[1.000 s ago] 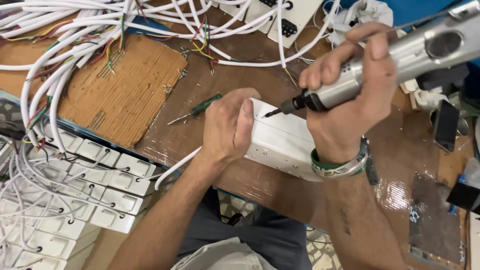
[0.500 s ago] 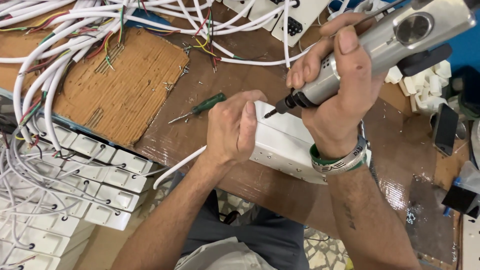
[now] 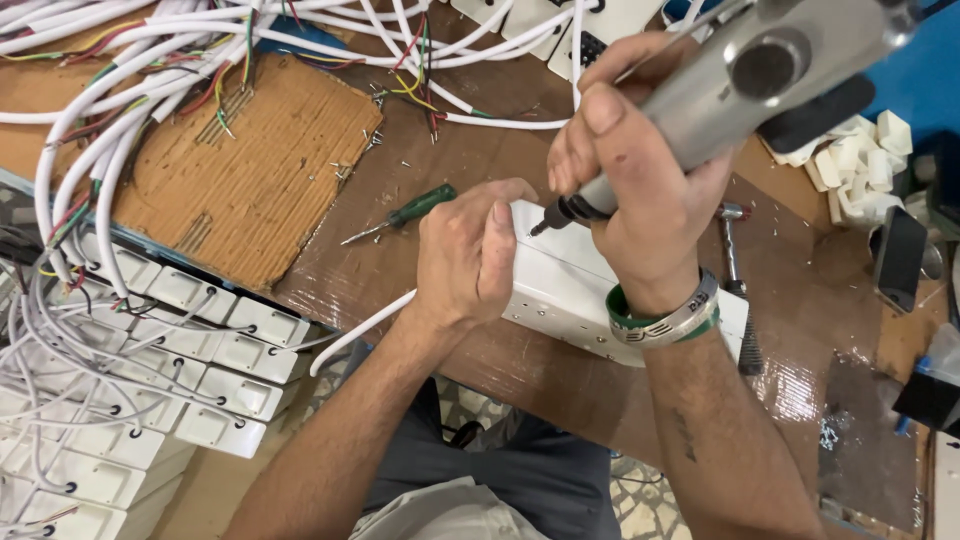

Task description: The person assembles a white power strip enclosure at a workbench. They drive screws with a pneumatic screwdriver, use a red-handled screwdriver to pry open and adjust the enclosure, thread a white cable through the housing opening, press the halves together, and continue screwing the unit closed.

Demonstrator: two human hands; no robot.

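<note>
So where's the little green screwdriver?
In the head view, the green screwdriver lies on the brown table just above the left hand, between the sheet of cardboard and the white box.

Bright, even light fills the scene, colours clear and natural. Glare shines off the glossy brown table (image 3: 800,390) at lower right, where a pale wet-looking patch reflects light from above. Shadows are soft and short, gathered beneath the white box (image 3: 570,300). The grey power screwdriver (image 3: 740,90), close to the lens, looks slightly soft and enlarged. Cables at the upper left edge bend a little with wide-angle distortion.
</note>
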